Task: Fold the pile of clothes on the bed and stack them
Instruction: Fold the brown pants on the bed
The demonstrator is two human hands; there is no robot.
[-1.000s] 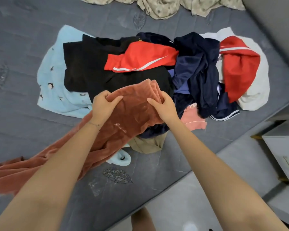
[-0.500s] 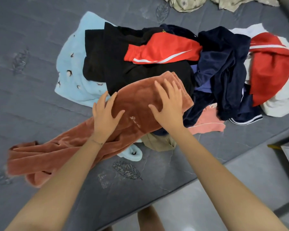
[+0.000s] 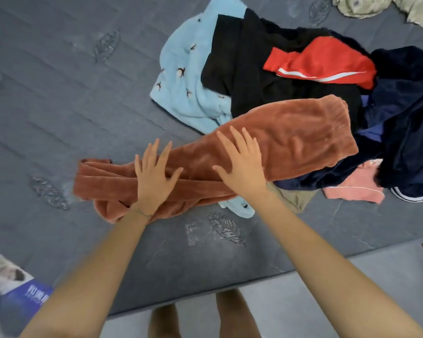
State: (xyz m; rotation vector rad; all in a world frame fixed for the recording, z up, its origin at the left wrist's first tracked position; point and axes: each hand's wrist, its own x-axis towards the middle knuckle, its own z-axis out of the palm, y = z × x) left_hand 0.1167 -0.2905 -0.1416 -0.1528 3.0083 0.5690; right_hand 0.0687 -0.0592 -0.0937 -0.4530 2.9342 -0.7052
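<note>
Grey bed [image 3: 59, 93] carries the pile [image 3: 291, 76], cut off at right; a rust garment [image 3: 291, 137] stretches from it leftward. The left hand [image 3: 154, 176] and right hand [image 3: 242, 164] press flat on it, grip released. Blue booklet [image 3: 22, 296] at the corner: white writing unreadable

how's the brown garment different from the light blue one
The brown garment is plain and stretched long on top, with the left hand and right hand flat on it; the light blue garment has small dark bird prints and lies partly under the black garment. Both look fleecy.
</note>
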